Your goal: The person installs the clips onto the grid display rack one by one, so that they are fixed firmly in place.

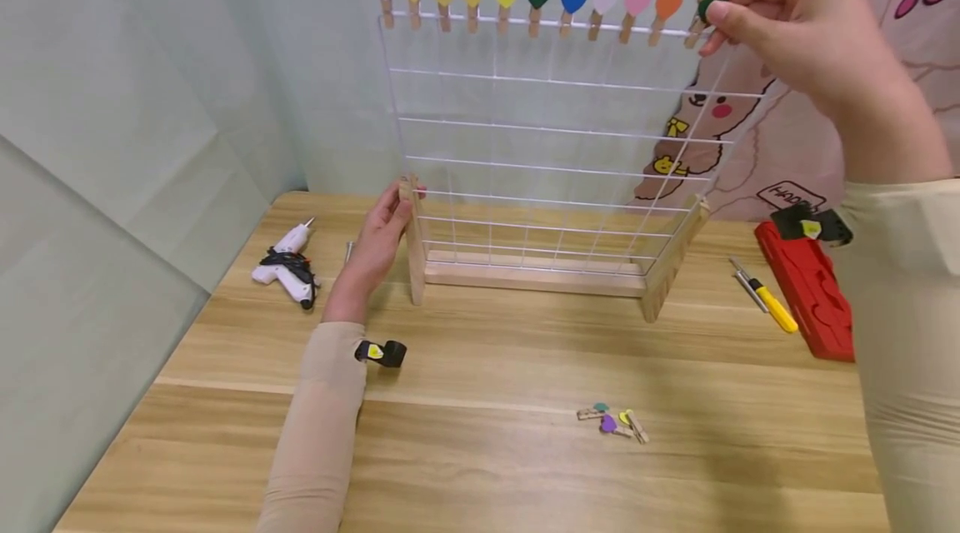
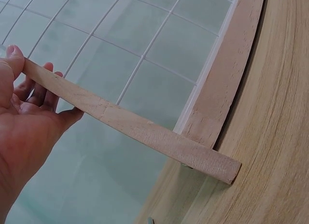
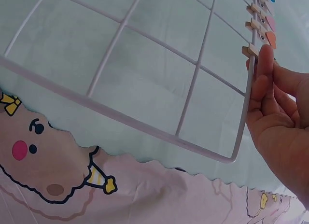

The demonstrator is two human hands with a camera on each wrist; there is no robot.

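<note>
A white wire grid (image 1: 551,83) stands upright in a wooden base (image 1: 536,277) on the table. Along its top bar sits a row of wooden clothespins with colored hearts, among them a blue one (image 1: 573,1) and an orange one (image 1: 668,6). At the row's right end my right hand (image 1: 806,29) pinches a clothespin with a dark green heart (image 1: 703,10), which is at the top bar; in the right wrist view fingers partly cover it. My left hand (image 1: 380,237) grips the upper end of the base's left wooden post (image 2: 130,125), thumb on one side and fingers on the other.
Several loose heart clothespins (image 1: 617,423) lie near the table's front. A white glue gun (image 1: 287,264) with a wrapped cord is at left. On the right are a yellow-handled screwdriver (image 1: 774,306), a slim metal piece beside it and a red molded tray (image 1: 806,291).
</note>
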